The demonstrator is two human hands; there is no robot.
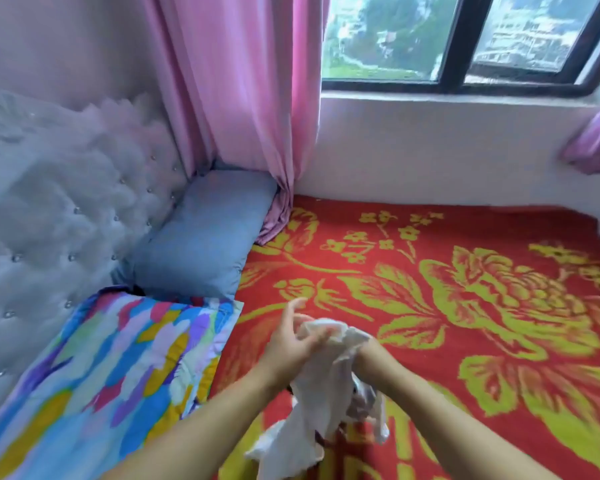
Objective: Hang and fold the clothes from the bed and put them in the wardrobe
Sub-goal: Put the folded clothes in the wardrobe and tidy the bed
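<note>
White, thin cloth is what we are holding nearest to us: a crumpled white garment [321, 393] is hanging between our two forearms above the red and yellow flowered blanket [465, 306] covering the bed. Our left hand [291, 344] is pressing against the top of the bunch with the thumb and upper fingers spread and lifted, so we are judging it a loose, half-open contact rather than a firm clasp. Our right hand [359, 355] is buried under the folds at the wrist; it is probably holding the cloth from inside, but we cannot tell how its fingers are lying. The risk from here is that the limp fabric is slipping out of that loose left-hand hold and dropping back in a heap, or that we are folding it crooked because the seams are bunched out of sight. A darker patch is showing low in the folds, and we cannot make out whether it is print or a second piece. Further off, a multicoloured quilt [111, 368] is lying to our left, a blue pillow [201, 237] beyond it against the tufted headboard [49, 209], then the pink curtain [243, 98] and the window [465, 39]. The wardrobe is nowhere in view.
</note>
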